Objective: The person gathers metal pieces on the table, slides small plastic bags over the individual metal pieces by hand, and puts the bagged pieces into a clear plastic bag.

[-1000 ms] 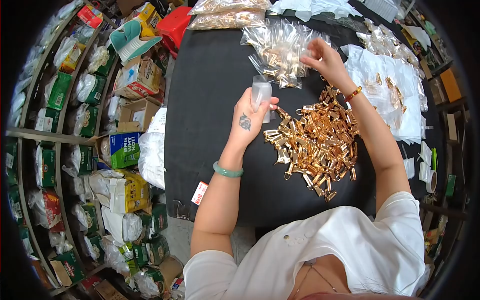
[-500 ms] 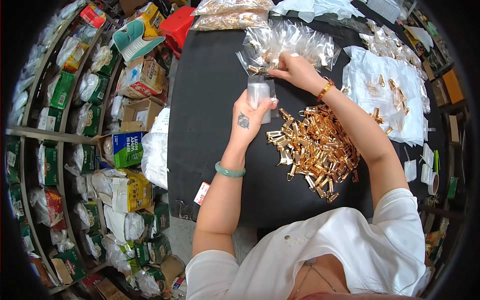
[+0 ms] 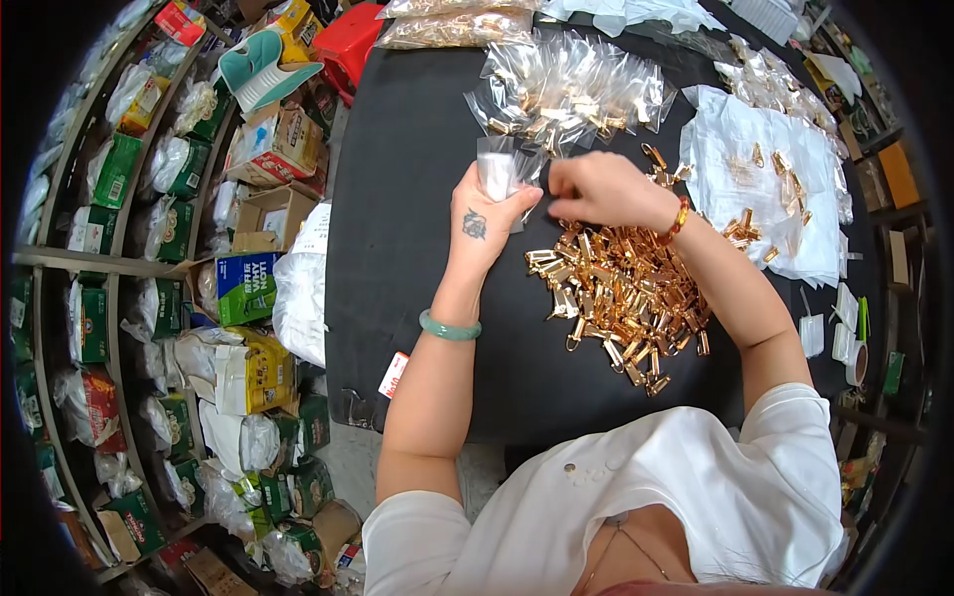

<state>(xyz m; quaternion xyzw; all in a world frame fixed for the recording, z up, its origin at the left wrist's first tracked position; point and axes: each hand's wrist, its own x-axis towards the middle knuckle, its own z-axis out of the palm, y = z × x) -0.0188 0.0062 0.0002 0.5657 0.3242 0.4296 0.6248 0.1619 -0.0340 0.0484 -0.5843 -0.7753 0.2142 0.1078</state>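
Observation:
My left hand [image 3: 487,211] is closed around a stack of small clear plastic bags [image 3: 497,171], its thumb pressed across the front. Just to the right of the stack, my right hand [image 3: 611,191] has its fingers curled together; whatever they may pinch is hidden. Below that hand lies a heap of gold-coloured metal clasps [image 3: 631,298], spread over the black tabletop. Beyond both hands, a pile of filled clear bags [image 3: 576,89] shows gold pieces inside.
White plastic sheeting [image 3: 725,159] with loose gold pieces covers the right side. Larger bags of gold pieces [image 3: 457,30] lie at the far edge. A tape roll [image 3: 857,366] sits at the right edge. Shelves with boxes [image 3: 109,179] stand at left, near a red stool [image 3: 346,48].
My right hand has come back from the pile of filled bags to beside the stack, its fingers now curled. My left hand still holds the stack, shifted slightly left.

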